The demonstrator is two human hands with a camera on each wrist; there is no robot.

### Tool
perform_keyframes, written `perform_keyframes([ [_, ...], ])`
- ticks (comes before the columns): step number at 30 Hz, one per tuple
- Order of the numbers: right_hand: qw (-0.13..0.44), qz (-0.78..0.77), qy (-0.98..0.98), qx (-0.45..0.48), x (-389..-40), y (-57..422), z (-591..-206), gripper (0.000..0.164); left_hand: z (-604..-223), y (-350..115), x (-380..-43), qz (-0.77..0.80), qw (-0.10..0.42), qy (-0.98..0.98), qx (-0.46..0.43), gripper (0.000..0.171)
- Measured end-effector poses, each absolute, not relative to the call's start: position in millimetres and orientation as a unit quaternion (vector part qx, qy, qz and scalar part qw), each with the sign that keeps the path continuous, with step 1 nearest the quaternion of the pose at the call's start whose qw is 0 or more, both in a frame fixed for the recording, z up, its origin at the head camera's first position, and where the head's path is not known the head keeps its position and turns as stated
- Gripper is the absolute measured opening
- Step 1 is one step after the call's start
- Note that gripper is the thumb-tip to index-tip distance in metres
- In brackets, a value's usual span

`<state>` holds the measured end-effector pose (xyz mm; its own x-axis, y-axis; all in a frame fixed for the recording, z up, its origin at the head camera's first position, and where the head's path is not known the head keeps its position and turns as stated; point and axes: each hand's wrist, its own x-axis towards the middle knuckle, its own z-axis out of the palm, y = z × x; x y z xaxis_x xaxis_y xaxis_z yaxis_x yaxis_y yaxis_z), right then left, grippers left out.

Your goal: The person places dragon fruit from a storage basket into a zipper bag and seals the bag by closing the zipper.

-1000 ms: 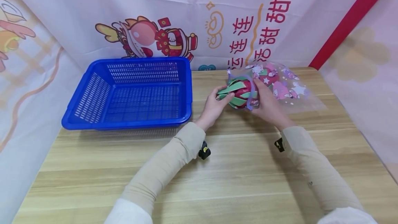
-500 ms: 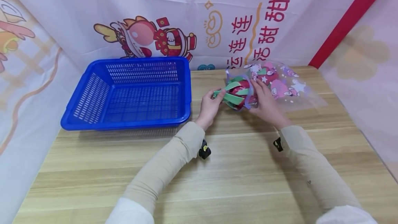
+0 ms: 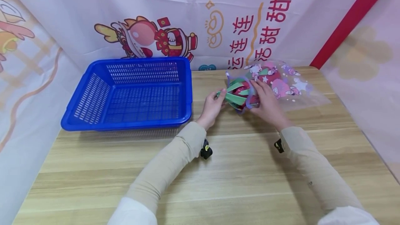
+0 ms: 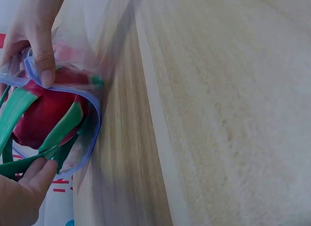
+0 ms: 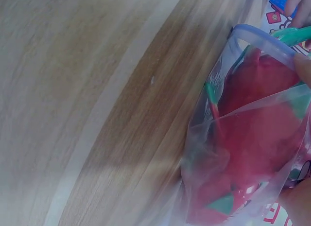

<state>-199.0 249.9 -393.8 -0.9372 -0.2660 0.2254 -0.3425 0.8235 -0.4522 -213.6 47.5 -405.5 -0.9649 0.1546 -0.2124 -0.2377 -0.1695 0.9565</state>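
Observation:
A red dragon fruit [image 3: 243, 89] with long green leaves pokes from the mouth of a clear zip bag [image 3: 307, 96] printed with pink figures. My left hand [image 3: 211, 108] pinches its gathered leaf tips, left of the bag. My right hand [image 3: 268, 106] grips the bag's purple rim, the thumb lying over the zip edge in the left wrist view. There the red body [image 4: 46, 116] sits inside the rim. Through the film in the right wrist view, more red with a green leaf [image 5: 222, 205] shows deeper in the bag; whether it is a separate piece I cannot tell.
A blue plastic basket [image 3: 126, 126] with slotted walls stands at the left of the wooden table [image 3: 237, 176], with nothing visible inside. A printed white cloth [image 3: 200, 23] hangs behind the table, and more cloth borders both sides.
My left hand has slid from the fruit's leafy side to the leaf tips, drawing them together to the left. The right hand has stayed nearly in place on the bag.

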Motion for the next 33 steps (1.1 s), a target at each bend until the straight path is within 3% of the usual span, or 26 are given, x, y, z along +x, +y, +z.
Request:
perform_keyframes([
  [16, 0.105, 0.212, -0.961, 0.146, -204, 248, -394, 0.092, -404, 53, -213, 0.763, 0.149, 0.629, 0.006, 0.049],
  [33, 0.106, 0.232, -0.960, 0.113, -206, 246, -394, 0.087, -399, 62, -226, 0.740, 0.122, 0.661, -0.020, 0.046],
])
